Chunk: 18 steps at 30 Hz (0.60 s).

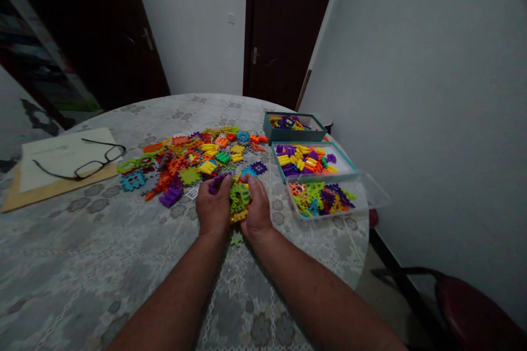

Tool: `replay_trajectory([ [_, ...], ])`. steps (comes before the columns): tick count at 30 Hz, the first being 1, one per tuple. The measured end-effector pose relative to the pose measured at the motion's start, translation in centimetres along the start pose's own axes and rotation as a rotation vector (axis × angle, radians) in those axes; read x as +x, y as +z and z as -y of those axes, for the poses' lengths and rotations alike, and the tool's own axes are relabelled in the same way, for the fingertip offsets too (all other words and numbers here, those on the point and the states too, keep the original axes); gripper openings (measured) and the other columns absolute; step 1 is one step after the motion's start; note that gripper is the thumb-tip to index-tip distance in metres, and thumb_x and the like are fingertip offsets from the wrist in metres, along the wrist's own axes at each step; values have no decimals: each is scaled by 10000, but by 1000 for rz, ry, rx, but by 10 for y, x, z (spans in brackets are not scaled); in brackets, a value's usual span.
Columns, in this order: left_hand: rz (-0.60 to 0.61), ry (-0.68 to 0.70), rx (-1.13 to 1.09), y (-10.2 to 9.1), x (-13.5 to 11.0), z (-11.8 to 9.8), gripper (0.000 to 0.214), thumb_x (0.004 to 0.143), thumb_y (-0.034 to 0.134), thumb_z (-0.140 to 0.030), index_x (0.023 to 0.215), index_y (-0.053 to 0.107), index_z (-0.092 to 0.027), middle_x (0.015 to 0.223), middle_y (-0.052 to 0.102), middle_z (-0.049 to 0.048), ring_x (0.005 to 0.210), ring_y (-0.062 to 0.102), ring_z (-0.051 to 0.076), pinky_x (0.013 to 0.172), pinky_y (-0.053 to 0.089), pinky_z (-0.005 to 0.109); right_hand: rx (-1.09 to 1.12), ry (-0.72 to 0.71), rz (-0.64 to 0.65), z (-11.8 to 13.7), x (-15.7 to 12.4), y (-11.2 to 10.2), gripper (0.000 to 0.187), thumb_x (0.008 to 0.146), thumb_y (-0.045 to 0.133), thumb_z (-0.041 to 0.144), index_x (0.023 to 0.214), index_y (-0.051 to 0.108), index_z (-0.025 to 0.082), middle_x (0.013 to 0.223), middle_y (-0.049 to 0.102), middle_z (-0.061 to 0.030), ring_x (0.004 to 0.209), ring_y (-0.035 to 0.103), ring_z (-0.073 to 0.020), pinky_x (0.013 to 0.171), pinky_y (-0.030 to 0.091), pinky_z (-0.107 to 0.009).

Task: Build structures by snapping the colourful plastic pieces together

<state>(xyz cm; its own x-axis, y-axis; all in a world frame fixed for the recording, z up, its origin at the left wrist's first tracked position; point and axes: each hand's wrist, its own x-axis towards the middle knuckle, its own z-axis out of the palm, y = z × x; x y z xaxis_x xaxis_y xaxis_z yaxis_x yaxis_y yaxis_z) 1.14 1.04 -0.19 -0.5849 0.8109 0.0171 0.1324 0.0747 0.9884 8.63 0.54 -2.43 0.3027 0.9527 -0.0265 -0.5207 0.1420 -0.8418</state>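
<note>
Between my two hands is a cluster of plastic gear pieces [239, 197], mostly lime green and yellow. My left hand [214, 205] is closed on its left side, with a purple piece at the fingertips. My right hand [257, 205] wraps round the right side of the cluster. Close in front of my wrists, a small green gear [236, 241] lies on the tablecloth. Just beyond my hands spreads a pile of colourful gears and connector pieces [181, 160]; a purple connector [172, 193] lies at its near edge. My palms and fingers hide part of the cluster.
On the right stand a teal box [294, 134] of mixed pieces, a shallow teal-rimmed tray [340, 162] of connectors and a clear plastic box [300, 215] of gears. Eyeglasses [88, 167] rest on papers and an envelope [20, 192] at left. A dark red chair [473, 301] stands beyond the right edge.
</note>
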Motion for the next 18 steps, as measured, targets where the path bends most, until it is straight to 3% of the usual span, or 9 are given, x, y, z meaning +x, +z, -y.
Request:
replay_trajectory([
  [8, 9, -29, -62, -1, 8, 9, 447, 840, 753, -608, 1012, 710, -198, 907, 732, 37, 821, 675, 222, 777, 521, 341, -401, -116, 111, 18, -21, 2, 436, 818, 818, 359, 1237, 756, 255, 1230, 771, -22, 1167, 679, -240, 1083, 509, -356],
  [12, 15, -38, -90, -3, 10, 13, 499, 860, 712, -674, 988, 701, -192, 921, 726, 42, 850, 675, 226, 811, 522, 345, -477, -154, 118, 17, -23, 5, 357, 826, 783, 304, 1178, 760, 247, 1145, 774, -18, 1048, 691, -224, 1011, 523, -335],
  [18, -6, -25, -177, -2, 5, 13, 666, 929, 515, -828, 946, 704, -190, 894, 728, 51, 836, 672, 221, 785, 516, 340, -534, -153, 101, 19, -18, 2, 281, 835, 759, 325, 1101, 753, 235, 958, 765, 19, 884, 675, -200, 869, 526, -302],
])
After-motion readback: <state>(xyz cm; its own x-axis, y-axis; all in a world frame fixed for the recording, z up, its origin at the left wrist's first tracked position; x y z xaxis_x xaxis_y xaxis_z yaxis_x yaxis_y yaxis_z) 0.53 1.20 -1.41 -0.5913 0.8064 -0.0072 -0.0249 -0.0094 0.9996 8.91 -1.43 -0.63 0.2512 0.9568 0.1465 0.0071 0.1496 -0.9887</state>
